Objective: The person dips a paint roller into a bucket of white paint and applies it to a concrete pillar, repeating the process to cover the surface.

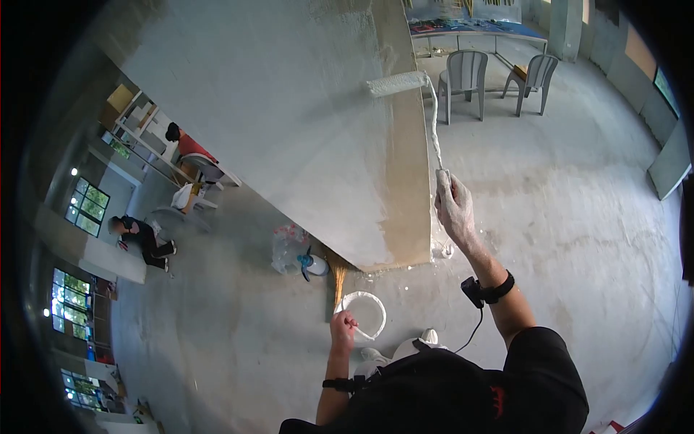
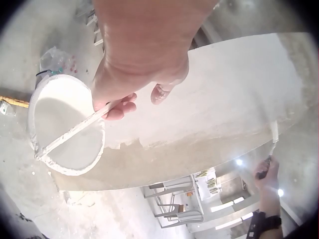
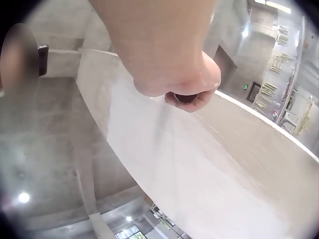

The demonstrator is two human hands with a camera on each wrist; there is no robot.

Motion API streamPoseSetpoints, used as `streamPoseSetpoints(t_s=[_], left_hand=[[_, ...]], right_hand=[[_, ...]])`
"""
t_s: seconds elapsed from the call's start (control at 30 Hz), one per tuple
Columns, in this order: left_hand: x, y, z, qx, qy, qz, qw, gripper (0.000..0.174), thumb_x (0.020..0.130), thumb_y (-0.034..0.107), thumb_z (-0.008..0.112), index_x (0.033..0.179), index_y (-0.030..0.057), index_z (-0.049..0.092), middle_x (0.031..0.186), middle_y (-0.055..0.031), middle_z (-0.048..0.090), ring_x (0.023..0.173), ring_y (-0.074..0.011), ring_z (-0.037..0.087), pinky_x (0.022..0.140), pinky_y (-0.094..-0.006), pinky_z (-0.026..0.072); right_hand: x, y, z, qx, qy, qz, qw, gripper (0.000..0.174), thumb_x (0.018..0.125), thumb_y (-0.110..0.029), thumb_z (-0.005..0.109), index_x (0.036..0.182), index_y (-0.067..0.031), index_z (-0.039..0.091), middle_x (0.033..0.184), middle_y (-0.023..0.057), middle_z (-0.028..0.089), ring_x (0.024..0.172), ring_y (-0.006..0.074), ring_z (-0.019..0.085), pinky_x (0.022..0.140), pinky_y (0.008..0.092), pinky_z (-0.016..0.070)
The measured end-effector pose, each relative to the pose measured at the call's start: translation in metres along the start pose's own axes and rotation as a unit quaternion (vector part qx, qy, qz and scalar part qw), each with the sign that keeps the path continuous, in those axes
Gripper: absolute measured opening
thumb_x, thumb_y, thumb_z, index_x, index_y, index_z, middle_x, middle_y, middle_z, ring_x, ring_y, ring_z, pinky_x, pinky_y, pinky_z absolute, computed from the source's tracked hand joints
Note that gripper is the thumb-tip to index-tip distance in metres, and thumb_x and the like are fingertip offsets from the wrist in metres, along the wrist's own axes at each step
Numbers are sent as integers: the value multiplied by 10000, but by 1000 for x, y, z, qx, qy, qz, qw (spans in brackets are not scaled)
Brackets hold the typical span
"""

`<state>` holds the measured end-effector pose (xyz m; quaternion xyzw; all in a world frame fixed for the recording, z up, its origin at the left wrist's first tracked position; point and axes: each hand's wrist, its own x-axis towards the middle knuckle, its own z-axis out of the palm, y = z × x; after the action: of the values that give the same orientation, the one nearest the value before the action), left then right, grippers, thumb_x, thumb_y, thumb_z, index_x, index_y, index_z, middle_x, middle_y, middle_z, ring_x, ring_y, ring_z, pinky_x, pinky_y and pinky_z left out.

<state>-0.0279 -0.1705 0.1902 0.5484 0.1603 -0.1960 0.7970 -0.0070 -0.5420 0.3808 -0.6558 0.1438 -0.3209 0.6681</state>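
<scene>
My right hand (image 1: 455,210) grips the handle of a paint roller, its arm and white-coated roller sleeve (image 1: 396,84) stretched up against the wall (image 1: 289,94). In the right wrist view, the dark butt of the roller handle (image 3: 185,98) shows between the curled fingers. Low by my feet, my left hand (image 1: 343,331) holds a paint bucket (image 1: 384,309) by its bail handle (image 2: 70,134). White paint coats the bucket's rim, and pale paint shows inside it. Most of the wall is whitish, while a bare tan strip (image 1: 408,159) runs along its right edge.
Behind the bucket stand a straw broom (image 1: 338,278), a spray bottle (image 1: 315,265) and a clear plastic bag (image 1: 287,249). Two grey chairs (image 1: 466,72) and a long table (image 1: 477,27) are beyond the wall. At left are a seated person (image 1: 195,147) and another person (image 1: 144,239).
</scene>
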Motion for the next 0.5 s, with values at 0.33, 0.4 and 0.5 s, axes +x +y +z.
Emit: streamPoseSetpoints(t_s=[0.33,0.4,0.5], left_hand=[[8,-17,-18,15,-14,8,1000,117,825,102,522,727,46,492,623,-11,398,556,-137,422,572,-307,400],[11,-17,-16,7,2,-16,1000,89,812,94,546,760,35,504,625,-7,398,552,-138,421,569,-312,405],[14,-19,-20,0,-4,-19,1000,87,801,92,564,766,38,505,624,-3,398,552,-137,423,567,-316,409]], right_hand=[[29,-46,12,71,-26,-76,994,377,986,-386,362,808,-73,475,574,-54,390,427,21,315,377,194,267],[40,-60,17,83,-39,-73,993,372,982,-392,375,826,-69,476,579,-52,394,422,21,312,371,191,268],[53,-81,23,97,-42,-70,992,437,972,-400,395,792,-13,487,576,-25,384,512,51,354,456,233,299]])
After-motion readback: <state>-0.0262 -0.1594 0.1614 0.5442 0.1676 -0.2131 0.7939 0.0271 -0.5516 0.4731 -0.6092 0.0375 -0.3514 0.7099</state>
